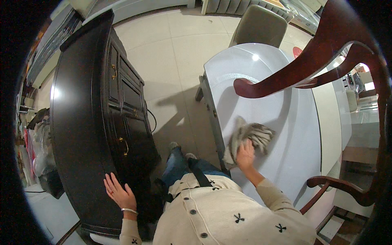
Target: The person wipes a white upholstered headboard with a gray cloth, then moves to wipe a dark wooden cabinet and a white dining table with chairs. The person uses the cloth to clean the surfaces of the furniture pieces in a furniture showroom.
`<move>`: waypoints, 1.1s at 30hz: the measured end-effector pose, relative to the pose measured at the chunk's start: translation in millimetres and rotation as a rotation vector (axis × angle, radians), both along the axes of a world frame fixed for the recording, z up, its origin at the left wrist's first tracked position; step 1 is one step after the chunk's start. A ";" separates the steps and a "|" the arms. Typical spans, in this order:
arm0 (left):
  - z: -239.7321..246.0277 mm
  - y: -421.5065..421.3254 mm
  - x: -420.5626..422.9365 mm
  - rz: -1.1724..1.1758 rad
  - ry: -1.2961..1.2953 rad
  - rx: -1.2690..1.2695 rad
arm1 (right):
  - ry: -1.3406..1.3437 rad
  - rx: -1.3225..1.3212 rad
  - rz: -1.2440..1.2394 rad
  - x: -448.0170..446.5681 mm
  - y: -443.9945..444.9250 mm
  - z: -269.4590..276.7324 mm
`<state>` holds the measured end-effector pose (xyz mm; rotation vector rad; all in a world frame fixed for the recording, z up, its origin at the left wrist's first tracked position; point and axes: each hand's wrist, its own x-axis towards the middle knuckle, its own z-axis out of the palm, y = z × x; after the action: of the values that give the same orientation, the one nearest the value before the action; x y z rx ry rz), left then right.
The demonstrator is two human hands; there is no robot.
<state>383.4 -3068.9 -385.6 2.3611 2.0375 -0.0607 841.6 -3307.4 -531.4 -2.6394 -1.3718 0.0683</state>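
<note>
My right hand (pixel 246 154) rests on a crumpled grey-and-white cloth (pixel 255 134), which lies on the glossy white tabletop (pixel 275 162) at my right; the fingers are blurred and partly sunk in its folds. At my left stands a dark wooden cabinet (pixel 80 122) with panelled doors and brass handles. My left hand (pixel 121 191), with a bracelet at the wrist, is at the cabinet's front edge, fingers spread and holding nothing. Whether it touches the wood is hard to tell.
A reddish-brown wooden chair (pixel 275 84) with curved arms rises over the table's right side. Behind the table stands a grey-beige upholstered chair (pixel 260 26). Tiled floor (pixel 153 55) lies between cabinet and table. Plastic-wrapped items (pixel 43 150) are at the far left.
</note>
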 end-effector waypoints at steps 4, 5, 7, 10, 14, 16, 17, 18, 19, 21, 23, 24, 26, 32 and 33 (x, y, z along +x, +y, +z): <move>0.8 -0.5 0.1 -0.010 0.003 0.007 | 0.014 0.060 0.284 16.6 95.7 -9.0; 1.0 -0.4 -0.3 -0.021 0.002 0.010 | 0.036 -0.025 0.282 21.5 123.2 -12.2; 0.4 0.5 -1.7 -0.023 0.005 0.014 | -0.007 0.173 0.297 34.4 172.5 -13.8; -3.0 1.3 -5.9 -0.027 -0.005 0.015 | 0.078 0.238 0.130 62.9 254.1 -14.1; -6.7 -1.0 -15.8 -0.041 0.055 0.086 | 0.105 0.167 -0.084 108.2 342.6 -10.0; -6.3 0.5 -19.8 -0.103 0.066 0.133 | 0.000 0.087 -0.106 139.4 378.3 -5.8; -3.5 1.6 -20.9 -0.122 0.070 0.121 | -0.057 0.039 -0.126 154.5 392.4 -2.9; -5.1 9.5 -19.3 -0.143 0.067 0.116 | -0.063 -0.008 -0.153 169.9 404.3 1.1; -1.7 14.6 -16.9 -0.165 0.064 0.111 | -0.042 -0.048 -0.180 181.7 416.4 3.8; -2.4 45.2 -0.4 -0.189 0.016 0.123 | 0.002 -0.134 -0.289 216.4 431.8 18.2; -5.8 82.2 27.9 -0.148 -0.082 0.137 | 0.069 -0.247 -0.408 237.0 443.8 21.0; -4.6 98.2 44.2 -0.124 -0.137 0.138 | 0.061 -0.180 -0.487 242.8 448.1 19.0; 5.8 131.2 80.2 -0.083 -0.244 0.116 | 0.059 -0.152 -0.660 248.7 448.0 14.8; 27.4 215.4 193.6 -0.093 -0.487 0.012 | 0.001 -0.096 -0.760 249.0 417.9 -14.4; 23.1 229.9 208.5 -0.108 -0.510 -0.014 | 0.003 -0.042 -0.745 253.5 415.0 -18.2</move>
<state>591.8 -2839.0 -362.5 2.1787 1.6612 0.4719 1095.2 -2892.4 -549.6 -2.9884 -0.3181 0.0063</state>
